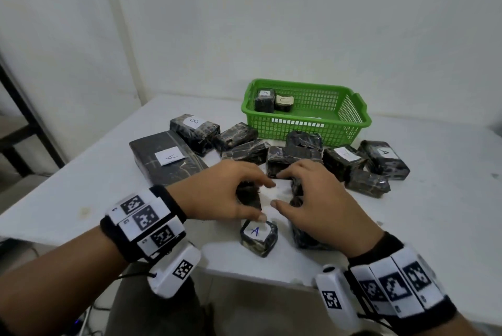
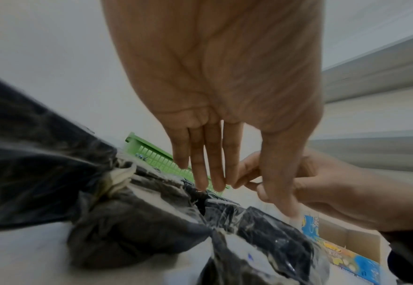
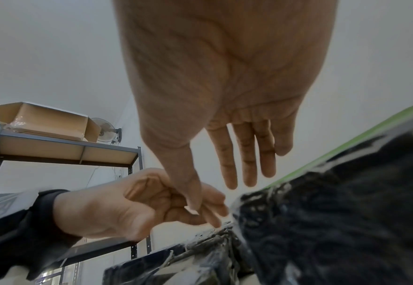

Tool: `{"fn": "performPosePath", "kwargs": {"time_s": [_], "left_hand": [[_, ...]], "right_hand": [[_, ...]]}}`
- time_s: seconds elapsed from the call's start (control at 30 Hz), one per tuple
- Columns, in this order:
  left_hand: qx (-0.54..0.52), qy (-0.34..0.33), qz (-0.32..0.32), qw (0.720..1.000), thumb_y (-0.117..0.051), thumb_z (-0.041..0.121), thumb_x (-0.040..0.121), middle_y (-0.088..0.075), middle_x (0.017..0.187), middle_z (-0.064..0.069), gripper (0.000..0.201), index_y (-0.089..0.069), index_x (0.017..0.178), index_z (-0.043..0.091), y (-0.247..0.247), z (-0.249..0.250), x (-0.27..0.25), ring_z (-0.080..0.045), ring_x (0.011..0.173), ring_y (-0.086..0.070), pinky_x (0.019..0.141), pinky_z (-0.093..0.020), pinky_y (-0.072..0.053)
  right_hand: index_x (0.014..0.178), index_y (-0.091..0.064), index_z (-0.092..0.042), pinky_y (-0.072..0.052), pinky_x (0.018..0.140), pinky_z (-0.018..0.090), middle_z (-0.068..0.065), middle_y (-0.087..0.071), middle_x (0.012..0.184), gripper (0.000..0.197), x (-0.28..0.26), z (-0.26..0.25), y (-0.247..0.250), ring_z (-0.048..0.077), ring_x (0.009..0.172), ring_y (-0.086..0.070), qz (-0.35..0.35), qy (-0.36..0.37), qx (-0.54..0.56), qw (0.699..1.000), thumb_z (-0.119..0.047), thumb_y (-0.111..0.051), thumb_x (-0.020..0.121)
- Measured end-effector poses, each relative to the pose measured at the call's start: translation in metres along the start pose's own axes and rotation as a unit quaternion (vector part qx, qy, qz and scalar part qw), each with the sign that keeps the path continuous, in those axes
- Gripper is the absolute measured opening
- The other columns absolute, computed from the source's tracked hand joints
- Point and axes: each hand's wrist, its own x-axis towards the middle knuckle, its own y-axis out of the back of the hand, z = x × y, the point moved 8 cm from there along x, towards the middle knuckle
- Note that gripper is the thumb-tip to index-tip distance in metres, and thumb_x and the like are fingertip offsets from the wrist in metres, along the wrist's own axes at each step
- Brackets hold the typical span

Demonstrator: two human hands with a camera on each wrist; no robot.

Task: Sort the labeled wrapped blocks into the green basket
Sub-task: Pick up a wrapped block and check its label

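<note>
L hand [image 1: 217,191]: over table centre, palm down, fingers loosely bent in head view; L wrist view shows fingers [image 2: 210,164] fairly straight, tips at/near a dark wrapped block; no grasp seen, holds nothing as far as visible.
R hand [image 1: 315,199]: beside L hand, palm down; R wrist view shows fingers [image 3: 247,154] straight, spread a bit, thumb down toward L hand; nothing held.
hands rel.: close together, thumbs nearly touching; cannot tell if actual contact.
small A block [image 1: 258,236]: on table, near edge, just below L thumb, label up, untouched.
block under hands [image 1: 248,194]: dark wrap, mostly hidden by both hands; label not visible.
flat A block [image 1: 167,157]: left of pile, lying flat, label up.
B block [image 1: 195,130]: behind flat A block, leaning on it.
other blocks: cluster btw hands and basket; two w/ labels at right [image 1: 342,157], [image 1: 384,157].
green basket [image 1: 353,118]: far side of table, behind pile; holds 2 blocks in its left corner, one labelled A [image 1: 264,100], one tan labelled C [image 1: 284,101].
table [image 1: 81,186]: white.
bkgd: metal shelf [image 3: 61,152] w/ cardboard box [image 3: 44,121] in R wrist view.
</note>
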Motion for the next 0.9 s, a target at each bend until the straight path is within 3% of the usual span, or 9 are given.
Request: {"fn": "performPosePath", "kwargs": {"time_s": [0.1, 0.17, 0.27, 0.37, 0.47, 0.57, 0.67, 0.8, 0.9], "left_hand": [[0.045, 0.004, -0.092, 0.995, -0.085, 0.063, 0.066, -0.057, 0.134, 0.018, 0.082, -0.058, 0.138, 0.034, -0.021, 0.001, -0.006, 0.0, 0.122, -0.053, 0.108, -0.025, -0.044], [0.095, -0.011, -0.114, 0.989, -0.087, 0.054, 0.069, -0.058, 0.133, 0.016, 0.075, -0.06, 0.136, 0.032, -0.03, 0.004, -0.006, -0.002, 0.123, -0.048, 0.106, -0.02, -0.039], [0.1, -0.013, -0.085, 0.991, -0.085, 0.04, 0.076, -0.063, 0.12, 0.013, 0.055, -0.066, 0.127, 0.03, -0.029, 0.007, -0.003, -0.004, 0.114, -0.049, 0.098, -0.021, -0.043], [0.079, 0.011, -0.07, 0.994, -0.082, 0.043, 0.077, -0.064, 0.113, 0.01, 0.05, -0.068, 0.123, 0.029, -0.026, 0.005, 0.0, -0.005, 0.105, -0.056, 0.091, -0.023, -0.049], [0.028, 0.046, -0.044, 0.998, -0.084, 0.04, 0.076, -0.069, 0.104, 0.013, 0.048, -0.069, 0.12, 0.03, -0.017, -0.003, 0.002, -0.003, 0.092, -0.064, 0.085, -0.027, -0.054], [-0.072, 0.069, 0.005, 0.995, -0.087, 0.033, 0.076, -0.075, 0.102, 0.016, 0.042, -0.071, 0.115, 0.03, -0.004, -0.011, 0.005, 0.003, 0.094, -0.069, 0.09, -0.024, -0.056], [-0.177, 0.077, 0.071, 0.979, -0.089, 0.027, 0.076, -0.078, 0.102, 0.013, 0.042, -0.072, 0.115, 0.027, 0.01, -0.015, 0.012, 0.0, 0.096, -0.073, 0.094, -0.027, -0.057], [-0.292, 0.064, 0.109, 0.948, -0.089, 0.012, 0.076, -0.078, 0.106, 0.0, 0.049, -0.069, 0.121, 0.018, 0.019, -0.015, 0.03, -0.013, 0.1, -0.075, 0.094, -0.034, -0.059], [-0.304, 0.027, 0.133, 0.943, -0.09, 0.004, 0.073, -0.074, 0.116, -0.001, 0.064, -0.065, 0.129, 0.021, 0.028, -0.011, 0.045, -0.017, 0.108, -0.073, 0.097, -0.038, -0.058]], "right_hand": [[0.124, -0.064, -0.031, -0.043, 0.098, 0.025, -0.017, -0.056, 0.117, 0.046, -0.011, -0.006, -0.009, 0.006, 0.118, -0.044, -0.055, 0.009, -0.025, 0.998, -0.057, -0.072, 0.087], [0.122, -0.064, -0.032, -0.045, 0.095, 0.028, -0.018, -0.056, 0.112, 0.05, -0.016, -0.01, -0.018, 0.006, 0.113, -0.042, -0.105, 0.011, -0.045, 0.993, -0.063, -0.072, 0.083], [0.123, -0.065, -0.031, -0.045, 0.089, 0.029, -0.015, -0.062, 0.111, 0.056, -0.018, -0.014, -0.026, 0.01, 0.11, -0.043, -0.139, 0.012, -0.083, 0.987, -0.065, -0.075, 0.079], [0.121, -0.064, -0.031, -0.048, 0.088, 0.032, -0.011, -0.061, 0.108, 0.056, -0.016, -0.012, -0.025, 0.012, 0.109, -0.048, -0.125, -0.005, -0.078, 0.989, -0.063, -0.078, 0.078], [0.12, -0.064, -0.032, -0.051, 0.087, 0.031, -0.017, -0.059, 0.103, 0.05, -0.01, -0.002, -0.021, 0.008, 0.105, -0.053, -0.11, -0.019, -0.011, 0.994, -0.055, -0.081, 0.079], [0.118, -0.068, -0.032, -0.051, 0.079, 0.015, -0.024, -0.065, 0.102, 0.043, -0.001, 0.007, -0.006, 0.001, 0.095, -0.063, -0.071, -0.024, 0.083, 0.994, -0.047, -0.084, 0.081], [0.123, -0.069, -0.032, -0.047, 0.084, 0.004, -0.022, -0.07, 0.111, 0.048, 0.01, 0.015, 0.011, -0.008, 0.101, -0.064, -0.006, -0.025, 0.152, 0.988, -0.043, -0.086, 0.08], [0.118, -0.075, -0.027, -0.06, 0.095, 0.032, -0.011, -0.079, 0.107, 0.045, 0.03, 0.028, 0.021, 0.002, 0.099, -0.074, 0.06, -0.034, 0.282, 0.957, -0.031, -0.092, 0.077], [0.113, -0.077, -0.02, -0.062, 0.096, 0.038, -0.004, -0.082, 0.1, 0.037, 0.045, 0.042, 0.039, 0.01, 0.097, -0.077, 0.113, -0.04, 0.355, 0.927, -0.022, -0.091, 0.078]]}}
